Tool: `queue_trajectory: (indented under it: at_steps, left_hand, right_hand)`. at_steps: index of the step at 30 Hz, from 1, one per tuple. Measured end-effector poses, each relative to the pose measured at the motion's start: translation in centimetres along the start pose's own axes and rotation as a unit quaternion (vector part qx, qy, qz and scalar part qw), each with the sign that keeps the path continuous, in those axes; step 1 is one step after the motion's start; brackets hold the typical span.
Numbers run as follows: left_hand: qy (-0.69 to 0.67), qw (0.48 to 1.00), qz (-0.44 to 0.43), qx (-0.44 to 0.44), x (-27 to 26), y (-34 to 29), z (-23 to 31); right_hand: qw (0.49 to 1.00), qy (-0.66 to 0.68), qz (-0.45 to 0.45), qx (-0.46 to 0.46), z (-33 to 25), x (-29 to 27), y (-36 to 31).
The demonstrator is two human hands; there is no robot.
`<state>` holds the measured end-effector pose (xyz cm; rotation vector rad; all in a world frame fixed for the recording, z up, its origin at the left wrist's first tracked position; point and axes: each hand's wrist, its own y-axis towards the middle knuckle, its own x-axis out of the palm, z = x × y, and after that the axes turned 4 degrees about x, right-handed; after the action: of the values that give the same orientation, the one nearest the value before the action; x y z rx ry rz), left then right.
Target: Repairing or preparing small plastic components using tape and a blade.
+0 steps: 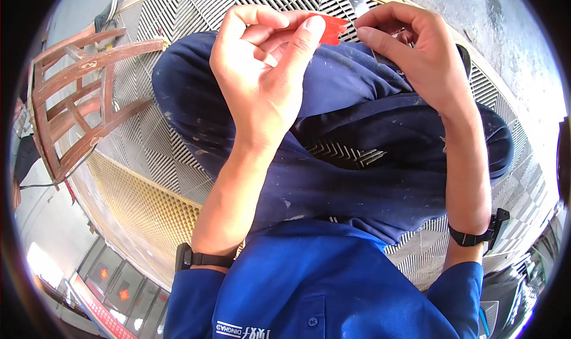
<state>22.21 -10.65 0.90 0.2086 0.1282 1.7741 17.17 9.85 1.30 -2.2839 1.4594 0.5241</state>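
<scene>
Head view: a seated person in a blue shirt [380, 285] and dark trousers [369, 184], legs folded, on a slatted mat [172, 14].
Left hand: the left hand [256, 80] pinches a red piece [334, 29] between thumb and fingers, palm turned up.
Right hand: the right hand [425, 53] has bent fingers, thumb near the forefinger, just beside the piece (whether it grips anything, I cannot tell).
Red piece: above the trousers, toward the mat's upper edge, its free end pointing at the right hand.
Straps: a left strap [214, 260] and a right strap [470, 239], both black, around the forearms.
Mat's left edge: a brown wooden frame [89, 63], tilted.
Mat's lower left: yellow mesh [143, 202].
Mat's upper left corner: another person's shoe [107, 14], beyond the rim.
</scene>
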Motion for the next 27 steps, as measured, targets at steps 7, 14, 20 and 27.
queue_trajectory:
  at_steps: [7, 14, 20, 27]
  left_hand:
    - [0.02, 0.999, -0.029, 0.002, 0.7, -0.2, 0.7]
    - [-0.035, 0.997, -0.036, -0.064, 1.0, -0.4, 1.4]
    - [-0.028, 0.992, -0.05, -0.11, 1.1, -0.1, 2.3]
    - [-0.085, 0.994, -0.041, -0.049, 1.2, -0.5, 1.6]
  right_hand:
    - [0.977, 0.212, -0.023, -0.013, -1.3, 0.5, -0.1]
    - [0.988, 0.15, 0.005, -0.045, -1.1, 0.5, -0.4]
    - [0.989, 0.148, 0.0, -0.012, -1.7, 0.2, -0.9]
    - [0.987, 0.156, 0.013, -0.038, -1.5, -0.3, -1.4]
